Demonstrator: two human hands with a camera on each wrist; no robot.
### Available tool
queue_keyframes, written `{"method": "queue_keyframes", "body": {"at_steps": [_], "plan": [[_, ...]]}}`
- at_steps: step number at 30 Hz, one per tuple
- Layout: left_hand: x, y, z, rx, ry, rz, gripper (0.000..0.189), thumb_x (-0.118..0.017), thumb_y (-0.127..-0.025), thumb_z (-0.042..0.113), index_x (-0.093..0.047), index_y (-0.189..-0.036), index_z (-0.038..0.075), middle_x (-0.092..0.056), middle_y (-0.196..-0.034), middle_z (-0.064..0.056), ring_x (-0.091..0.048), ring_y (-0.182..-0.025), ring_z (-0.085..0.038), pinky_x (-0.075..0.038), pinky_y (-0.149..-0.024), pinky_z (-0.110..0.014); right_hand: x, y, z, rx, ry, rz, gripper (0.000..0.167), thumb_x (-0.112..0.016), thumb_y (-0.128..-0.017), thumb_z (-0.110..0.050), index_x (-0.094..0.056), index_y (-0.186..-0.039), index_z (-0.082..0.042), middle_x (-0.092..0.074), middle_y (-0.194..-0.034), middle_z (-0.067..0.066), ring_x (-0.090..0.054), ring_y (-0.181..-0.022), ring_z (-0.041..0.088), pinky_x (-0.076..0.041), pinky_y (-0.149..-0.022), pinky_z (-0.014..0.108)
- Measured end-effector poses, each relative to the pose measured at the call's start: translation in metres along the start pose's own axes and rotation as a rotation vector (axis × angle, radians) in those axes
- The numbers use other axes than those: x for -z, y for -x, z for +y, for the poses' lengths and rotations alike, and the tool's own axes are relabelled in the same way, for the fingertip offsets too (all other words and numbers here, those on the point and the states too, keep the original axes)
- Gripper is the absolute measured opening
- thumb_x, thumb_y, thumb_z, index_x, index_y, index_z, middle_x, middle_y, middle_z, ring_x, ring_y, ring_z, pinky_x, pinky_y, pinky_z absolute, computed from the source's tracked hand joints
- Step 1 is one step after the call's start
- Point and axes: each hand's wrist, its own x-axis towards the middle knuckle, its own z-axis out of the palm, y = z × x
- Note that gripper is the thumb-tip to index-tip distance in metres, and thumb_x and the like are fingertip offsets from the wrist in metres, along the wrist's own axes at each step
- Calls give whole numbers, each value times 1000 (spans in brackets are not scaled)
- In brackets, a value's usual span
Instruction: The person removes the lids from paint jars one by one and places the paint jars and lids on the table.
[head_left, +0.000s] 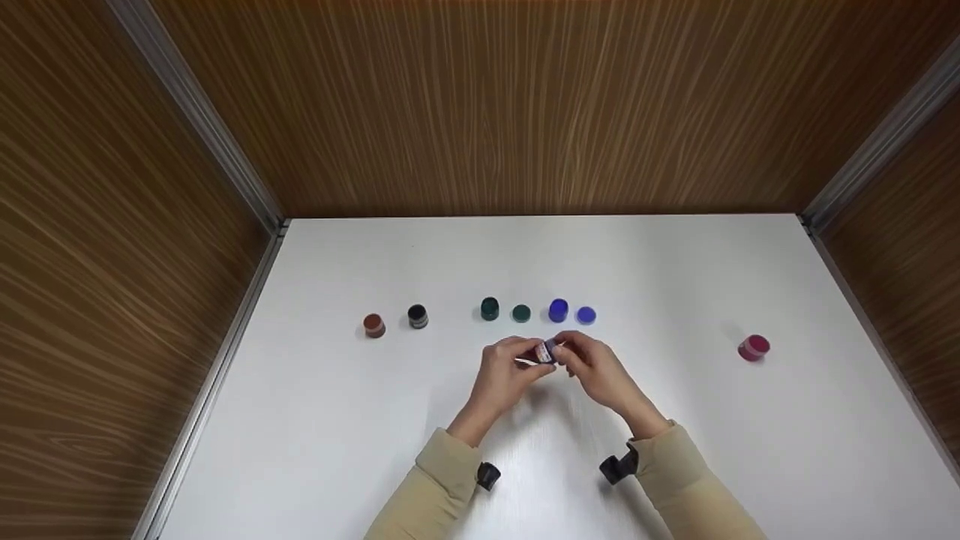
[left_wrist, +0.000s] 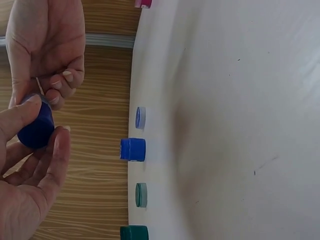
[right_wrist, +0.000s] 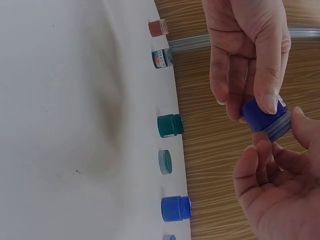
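Observation:
Both hands meet over the white table at a small dark blue paint jar (right_wrist: 257, 117). My left hand (head_left: 499, 373) grips its body between thumb and fingers. At the jar's other end, my right hand (head_left: 600, 373) pinches the clear-sided lid (right_wrist: 278, 127), which sits on the jar. Part of a printed label (head_left: 543, 352) shows in the head view. Just beyond the hands stands a blue jar (head_left: 558, 310) with a bare threaded neck, its blue lid (head_left: 586, 315) lying to its right. A lidless green jar (head_left: 490, 308) stands further left beside a green lid (head_left: 521, 313).
Farther left on the white table (head_left: 337, 420) are a black jar (head_left: 418, 316) and a reddish-brown jar (head_left: 374, 325). A crimson jar (head_left: 754, 347) stands apart at the right. Wood-grain panels (head_left: 480, 112) border the table at the back and sides.

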Motion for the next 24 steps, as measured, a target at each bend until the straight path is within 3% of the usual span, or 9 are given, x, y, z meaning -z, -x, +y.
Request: {"method": "queue_keyframes", "body": {"at_steps": [9,14,21,24], "plan": [[3,0,-1,11,10,-25,29,-82,-79,8,-74,-107,2,-70,-96,-5,-67,-87,-10,-56,-73,-20,0,2,1,50,51,-13,27,-55,-102,-20,-59,-116,1,-60,-85,9,-52,-69,13,-44,-59,25],[2,-2,0,4,25,-33,30,-82,-79,10,-74,-107,2,-70,-97,-5,-68,-88,-11,-56,-73,-20,3,3,3,52,63,-15,26,-55,-101,-20,-59,-116,0,-59,-83,7,-51,-68,12,-43,-58,25],[1,0,-1,42,49,-50,28,-81,-83,16,-75,-107,4,-72,-94,-2,-67,-82,-8,-56,-71,-21,5,4,1,118,93,-37,31,-54,-102,-20,-58,-121,4,-65,-100,7,-61,-87,19,-53,-76,34],[1,0,-1,49,54,-43,28,-81,-83,16,-75,-107,4,-72,-94,-2,-67,-82,-9,-56,-71,-21,7,3,1,115,109,-51,33,-53,-102,-22,-58,-123,3,-65,-103,5,-61,-89,18,-53,-77,35]]}}
